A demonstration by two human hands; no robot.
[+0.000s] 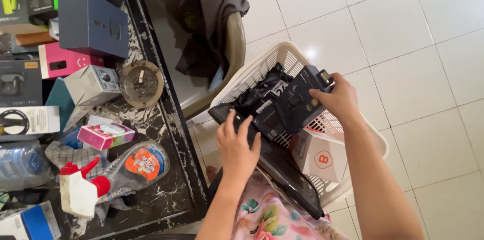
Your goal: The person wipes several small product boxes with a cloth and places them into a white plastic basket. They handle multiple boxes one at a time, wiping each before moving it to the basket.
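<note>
I am in a home, in a lived-in room. The floor has big white shiny tiles, up at one o'clock. At nine o'clock is my dark marble table, piled with small boxes in pink, blue and white, a round ashtray and a spray bottle. At twelve o'clock a plastic chair has gray clothes thrown over it. In the middle sits a white laundry basket stuffed with odds and ends.

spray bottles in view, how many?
1. The spray bottle with the red and white trigger lies on its side on the dark marble table, lower left. Others may hide among the boxes.
</note>
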